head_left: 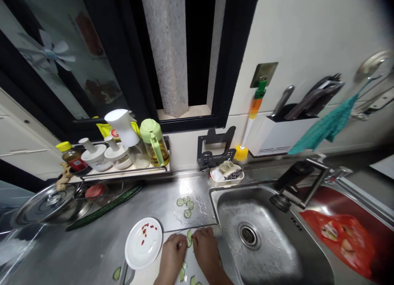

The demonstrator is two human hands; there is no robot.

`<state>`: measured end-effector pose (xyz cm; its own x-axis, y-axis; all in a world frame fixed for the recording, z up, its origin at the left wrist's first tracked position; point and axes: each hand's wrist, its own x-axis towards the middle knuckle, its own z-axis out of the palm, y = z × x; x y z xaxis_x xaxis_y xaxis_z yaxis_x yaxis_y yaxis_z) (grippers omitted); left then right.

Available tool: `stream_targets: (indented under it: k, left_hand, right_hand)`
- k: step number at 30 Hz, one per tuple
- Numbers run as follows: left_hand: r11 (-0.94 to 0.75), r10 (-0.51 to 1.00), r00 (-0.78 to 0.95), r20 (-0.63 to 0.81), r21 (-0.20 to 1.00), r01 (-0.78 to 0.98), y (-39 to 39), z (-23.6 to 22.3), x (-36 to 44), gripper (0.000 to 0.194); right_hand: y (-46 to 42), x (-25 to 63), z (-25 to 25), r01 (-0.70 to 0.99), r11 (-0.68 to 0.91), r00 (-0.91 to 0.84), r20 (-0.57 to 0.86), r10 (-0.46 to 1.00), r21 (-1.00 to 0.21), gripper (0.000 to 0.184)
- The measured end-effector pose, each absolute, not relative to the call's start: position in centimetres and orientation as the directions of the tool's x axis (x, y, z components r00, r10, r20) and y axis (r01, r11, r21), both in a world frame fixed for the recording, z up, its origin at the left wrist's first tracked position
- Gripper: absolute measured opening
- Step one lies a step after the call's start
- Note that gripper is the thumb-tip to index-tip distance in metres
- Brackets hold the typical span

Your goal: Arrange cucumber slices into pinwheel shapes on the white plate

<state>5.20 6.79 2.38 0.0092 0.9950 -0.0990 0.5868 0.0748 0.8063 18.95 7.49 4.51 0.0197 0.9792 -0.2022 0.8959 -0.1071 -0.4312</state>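
My left hand and my right hand are low in the middle, over a pale cutting board. The fingers of both are curled in; what they hold, if anything, is hidden. Between them is a green-edged cucumber slice, close to the fingers of both hands. More cucumber slices lie on the board between my wrists. To the left, a white plate with small red pieces on it overlaps the board's edge.
Several cucumber slices lie on the wet steel counter beyond the board. A whole cucumber rests farther left, before a rack of jars and an oil bottle. At right is the sink, with a red bag beyond.
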Motion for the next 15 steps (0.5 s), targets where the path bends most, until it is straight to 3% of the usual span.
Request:
stream_targets:
  k: [15]
  left_hand:
    - [0.043, 0.981, 0.129, -0.144, 0.813, 0.58, 7.6, 2.6, 6.1, 0.025]
  right_hand:
    - [7.1, 20.0, 3.3, 0.879, 0.046, -0.121, -0.129, 0.984, -0.475, 0.023]
